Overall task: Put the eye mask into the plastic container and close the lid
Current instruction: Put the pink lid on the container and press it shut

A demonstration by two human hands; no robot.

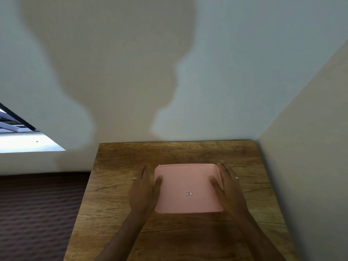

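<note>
Both hands [146, 191] [228, 187] flanking pink lid [188, 183], thumbs atop.

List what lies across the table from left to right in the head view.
Left hand → pink lid with its small label → right hand, all on the wooden table.

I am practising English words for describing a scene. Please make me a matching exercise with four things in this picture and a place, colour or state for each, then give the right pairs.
Things:
1. lid
2. left hand
3. small label
4. table

Descriptions:
a. brown wood grain
b. pink, lying flat on the container
c. white with a red border
d. rests at the lid's left edge, wearing a ring

Pairs: 1-b, 2-d, 3-c, 4-a
</note>
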